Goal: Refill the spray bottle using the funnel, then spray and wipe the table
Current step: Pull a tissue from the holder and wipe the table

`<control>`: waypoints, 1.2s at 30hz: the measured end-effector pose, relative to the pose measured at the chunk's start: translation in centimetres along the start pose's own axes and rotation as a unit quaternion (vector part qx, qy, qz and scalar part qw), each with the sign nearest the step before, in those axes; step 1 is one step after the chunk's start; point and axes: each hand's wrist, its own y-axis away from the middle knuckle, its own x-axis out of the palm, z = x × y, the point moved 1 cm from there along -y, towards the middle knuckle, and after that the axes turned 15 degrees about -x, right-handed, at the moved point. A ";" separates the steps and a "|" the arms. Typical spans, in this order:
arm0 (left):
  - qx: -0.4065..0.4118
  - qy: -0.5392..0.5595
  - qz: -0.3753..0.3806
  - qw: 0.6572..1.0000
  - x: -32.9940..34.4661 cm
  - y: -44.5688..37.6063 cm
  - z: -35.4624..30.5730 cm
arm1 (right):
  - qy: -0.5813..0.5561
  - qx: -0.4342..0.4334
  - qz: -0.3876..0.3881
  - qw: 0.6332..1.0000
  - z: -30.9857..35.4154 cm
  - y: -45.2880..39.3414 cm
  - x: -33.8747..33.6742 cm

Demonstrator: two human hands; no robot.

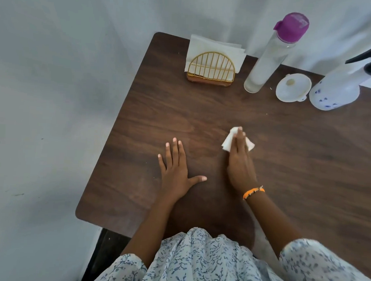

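Two hands on a dark wood-grain counter (285,166), with five items; positions are given relative to the white funnel (293,87).

1. Funnel: white, lying on the counter near its far edge, wide mouth facing up toward the camera.
2. Spray bottle (336,87): translucent white with blue specks and a black trigger head, just right of the funnel, base nearly touching it, standing on the counter.
3. Clear bottle (269,59): tall, with a purple cap, just left of the funnel, upright.
4. Napkin holder (211,68): gold wire arch on a brown base, filled with white napkins, well left of the funnel, beyond the clear bottle.
5. Tissue (229,143): white, crumpled, well nearer the person than the funnel and slightly left of it, lying on the counter.

Right hand (241,164): straight fingers laid over the tissue, pressing it to the counter; orange bracelet (253,192) at the wrist.
Left hand (175,174): flat on the counter, fingers spread, holding nothing, left of the tissue and apart from the right hand.

Floral-print sleeves (206,264) fill the near edge.
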 end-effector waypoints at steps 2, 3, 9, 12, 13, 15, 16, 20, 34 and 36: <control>0.006 0.008 0.013 1.000 -0.2 0.0 0.1 | -0.071 -0.029 0.016 0.997 2.6 1.2 0.6; 0.012 0.016 0.021 1.000 -0.3 -0.1 0.1 | -0.089 -0.074 0.023 0.993 3.5 1.2 1.0; 0.054 0.023 0.030 0.998 -0.9 -0.3 1.7 | -0.098 -0.139 0.056 0.984 4.0 -5.2 2.8; 0.072 -0.011 0.025 0.997 -0.9 -0.2 2.4 | -0.113 -0.056 0.013 0.992 1.2 -7.5 1.7; 0.075 -0.015 0.029 0.997 -0.9 -0.2 2.4 | -0.114 -0.015 -0.005 0.993 -0.1 -7.6 1.0; 0.077 -0.019 0.036 0.996 -0.9 -0.2 2.5 | -0.094 0.051 -0.038 0.994 -2.5 -6.2 -0.4; 0.079 -0.018 0.038 0.996 -0.8 -0.2 2.6 | -0.075 0.077 -0.052 0.993 -3.5 -5.0 -1.0; 0.084 0.000 0.048 0.995 -0.8 -0.3 2.5 | -0.030 0.154 -0.105 0.982 -3.9 -0.5 -1.0; 0.069 0.064 0.000 0.996 -1.4 1.3 3.6 | -0.140 -0.138 0.048 0.979 6.8 -0.6 4.3; 0.092 0.022 0.005 0.996 -1.1 1.8 3.8 | -0.124 -0.137 0.025 0.982 4.7 1.7 3.5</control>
